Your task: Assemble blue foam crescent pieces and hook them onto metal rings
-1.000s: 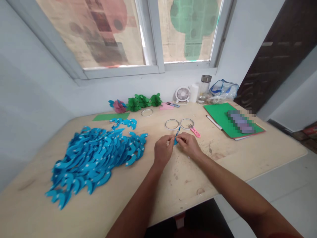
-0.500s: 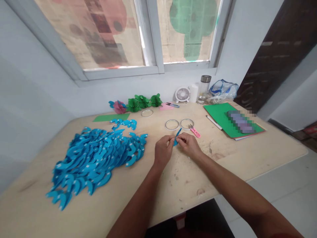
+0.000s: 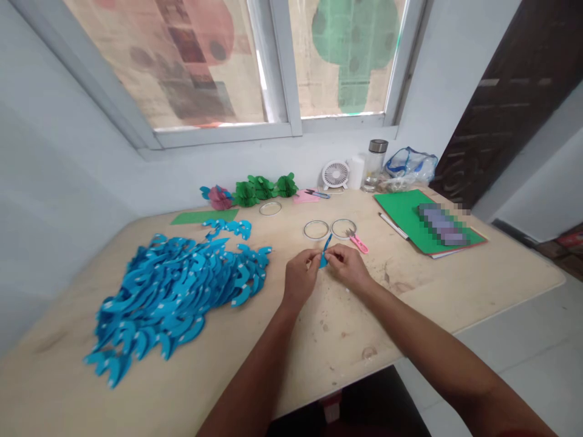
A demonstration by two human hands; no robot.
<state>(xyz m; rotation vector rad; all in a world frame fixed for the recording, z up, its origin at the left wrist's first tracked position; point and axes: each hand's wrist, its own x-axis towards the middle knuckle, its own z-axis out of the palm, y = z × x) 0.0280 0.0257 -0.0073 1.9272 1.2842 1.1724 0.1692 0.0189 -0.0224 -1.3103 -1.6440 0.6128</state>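
Note:
A small blue paper piece (image 3: 323,261) is pinched between my two hands over the middle of the table, with a narrow tip pointing up and away from me. My left hand (image 3: 300,276) grips its left side with thumb and forefinger. On the other side my right hand (image 3: 348,264) is closed on the same piece. The fingers cover much of it. Just beyond the hands lie two silver rings (image 3: 316,229) and pink-handled thread snips (image 3: 359,242). To the left spreads a large heap of blue paper cutouts (image 3: 177,291) with white marks.
Green paper pompoms (image 3: 263,187), a pink-and-blue paper figure (image 3: 220,197), a small white fan (image 3: 336,175) and a glass bottle (image 3: 374,165) line the wall. At right, a blurred-out object (image 3: 441,223) rests on a green folder (image 3: 405,212) beside a white pen (image 3: 393,225).
The blue paper piece has turned slightly between my fingers, and its upper tip looks narrower. Both hands stay in nearly the same place.

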